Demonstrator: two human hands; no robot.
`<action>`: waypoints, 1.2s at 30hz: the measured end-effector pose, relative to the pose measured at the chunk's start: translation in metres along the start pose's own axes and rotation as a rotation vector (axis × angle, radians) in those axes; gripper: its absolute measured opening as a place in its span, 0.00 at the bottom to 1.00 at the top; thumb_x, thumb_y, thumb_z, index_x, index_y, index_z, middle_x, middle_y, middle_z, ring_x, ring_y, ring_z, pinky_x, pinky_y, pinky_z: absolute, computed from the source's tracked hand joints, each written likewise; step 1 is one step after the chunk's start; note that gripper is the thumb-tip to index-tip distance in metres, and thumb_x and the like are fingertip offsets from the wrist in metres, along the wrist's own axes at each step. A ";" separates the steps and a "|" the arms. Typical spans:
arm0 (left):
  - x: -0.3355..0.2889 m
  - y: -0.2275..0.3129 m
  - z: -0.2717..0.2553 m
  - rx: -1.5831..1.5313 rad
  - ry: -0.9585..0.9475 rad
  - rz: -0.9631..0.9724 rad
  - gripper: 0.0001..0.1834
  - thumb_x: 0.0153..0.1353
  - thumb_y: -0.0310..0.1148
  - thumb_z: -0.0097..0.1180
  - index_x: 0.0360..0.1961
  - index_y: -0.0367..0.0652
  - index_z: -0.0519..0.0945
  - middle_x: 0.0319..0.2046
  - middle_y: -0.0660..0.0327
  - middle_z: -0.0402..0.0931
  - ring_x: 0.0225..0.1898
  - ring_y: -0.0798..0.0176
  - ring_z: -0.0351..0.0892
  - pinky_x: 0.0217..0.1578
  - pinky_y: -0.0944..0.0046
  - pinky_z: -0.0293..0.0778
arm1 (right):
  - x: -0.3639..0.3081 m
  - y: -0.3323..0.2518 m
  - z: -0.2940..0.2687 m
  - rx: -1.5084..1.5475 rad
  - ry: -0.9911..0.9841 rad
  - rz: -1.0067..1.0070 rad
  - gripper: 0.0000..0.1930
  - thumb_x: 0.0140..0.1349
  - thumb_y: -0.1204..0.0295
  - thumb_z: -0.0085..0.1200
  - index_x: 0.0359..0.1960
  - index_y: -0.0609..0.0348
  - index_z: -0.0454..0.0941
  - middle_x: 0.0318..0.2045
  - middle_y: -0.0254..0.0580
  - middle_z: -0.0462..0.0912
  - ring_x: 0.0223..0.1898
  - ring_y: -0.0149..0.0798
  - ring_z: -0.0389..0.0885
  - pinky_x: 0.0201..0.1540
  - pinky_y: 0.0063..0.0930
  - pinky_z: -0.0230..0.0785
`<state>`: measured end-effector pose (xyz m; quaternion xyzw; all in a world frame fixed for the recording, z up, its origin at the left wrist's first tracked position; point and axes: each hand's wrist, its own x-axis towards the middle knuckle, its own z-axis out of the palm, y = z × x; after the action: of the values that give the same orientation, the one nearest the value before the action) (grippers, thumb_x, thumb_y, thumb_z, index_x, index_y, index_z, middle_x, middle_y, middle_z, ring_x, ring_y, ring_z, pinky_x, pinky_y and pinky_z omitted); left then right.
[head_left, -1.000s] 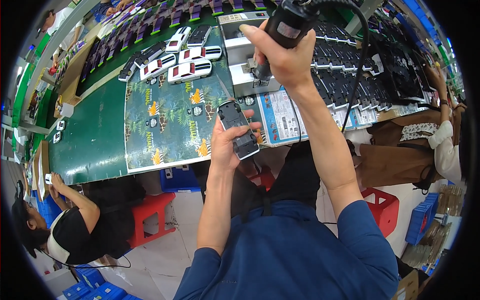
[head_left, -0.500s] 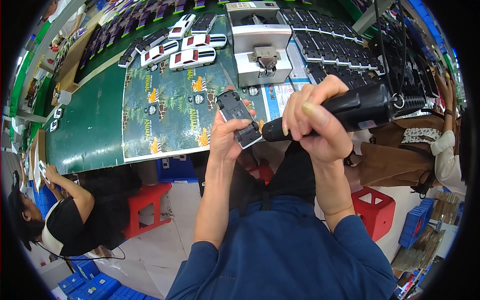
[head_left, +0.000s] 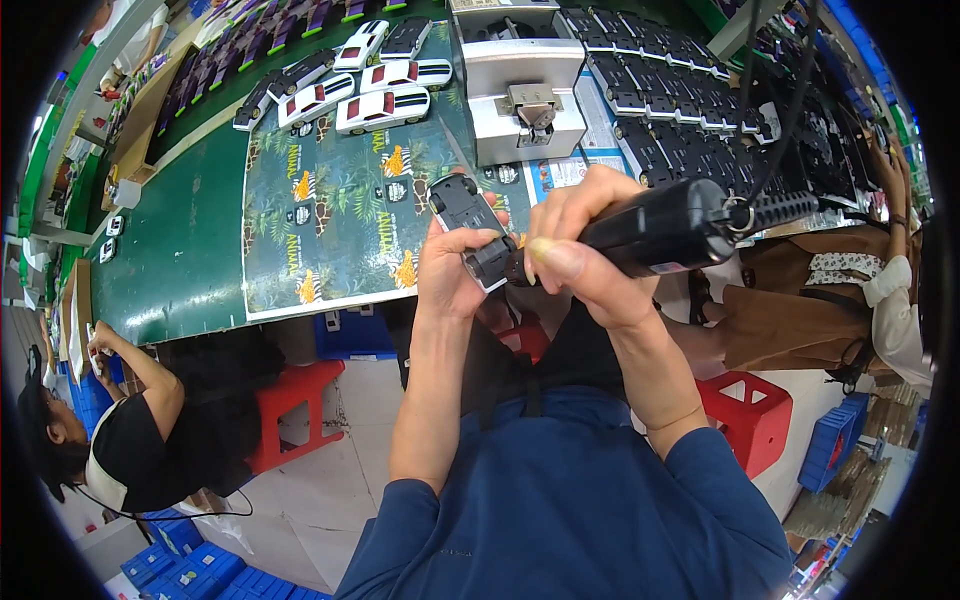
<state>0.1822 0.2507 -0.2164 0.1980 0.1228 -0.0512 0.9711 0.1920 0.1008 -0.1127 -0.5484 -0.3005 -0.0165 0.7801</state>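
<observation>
A white toy car (head_left: 462, 208) lies upside down in my left hand (head_left: 450, 275), its black underside facing up and my thumb pressed across it. My right hand (head_left: 590, 245) is wrapped round a black electric screwdriver (head_left: 665, 230) held at a slant. The screwdriver's front end meets the car's near end; the bit itself is hidden by my fingers. Just beyond the hands stands a silver metal box-like machine (head_left: 525, 75) with a small bracket on its front. Several white toy cars (head_left: 385, 108) with dark stripes rest to its left, some of them upside down.
Rows of upturned toy cars (head_left: 660, 90) fill the bench right of the machine. A printed mat (head_left: 340, 220) covers part of the green tabletop (head_left: 190, 240). Cables (head_left: 800, 90) hang at the right. A co-worker (head_left: 120, 420) sits left, another person (head_left: 800, 300) right, near red stools (head_left: 745, 420).
The screwdriver and my right hand have moved left and tilted, bringing the tool's front end onto the car's near end. My left hand keeps its hold on the car.
</observation>
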 end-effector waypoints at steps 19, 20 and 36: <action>0.003 0.001 0.000 0.011 0.012 -0.018 0.36 0.49 0.12 0.50 0.62 0.44 0.66 0.45 0.54 0.74 0.44 0.55 0.80 0.40 0.47 0.82 | 0.000 0.003 0.004 0.131 0.039 0.050 0.12 0.54 0.75 0.62 0.25 0.59 0.67 0.16 0.38 0.72 0.15 0.30 0.69 0.24 0.27 0.70; 0.004 0.001 -0.002 0.012 0.009 -0.022 0.35 0.49 0.13 0.50 0.62 0.42 0.66 0.45 0.54 0.74 0.44 0.55 0.80 0.40 0.48 0.82 | 0.000 0.002 0.004 0.131 0.038 0.047 0.12 0.54 0.75 0.62 0.25 0.59 0.67 0.16 0.38 0.72 0.15 0.30 0.69 0.24 0.27 0.70; -0.004 0.006 0.025 0.187 -0.083 -0.008 0.42 0.64 0.70 0.39 0.53 0.37 0.73 0.37 0.58 0.78 0.37 0.62 0.82 0.35 0.62 0.82 | -0.010 -0.024 -0.014 0.171 -0.013 -0.020 0.10 0.55 0.73 0.60 0.34 0.61 0.71 0.18 0.39 0.73 0.18 0.33 0.72 0.25 0.30 0.72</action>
<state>0.1848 0.2464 -0.1912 0.2849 0.0780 -0.0746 0.9525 0.1813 0.0763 -0.0999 -0.4767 -0.3112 0.0050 0.8221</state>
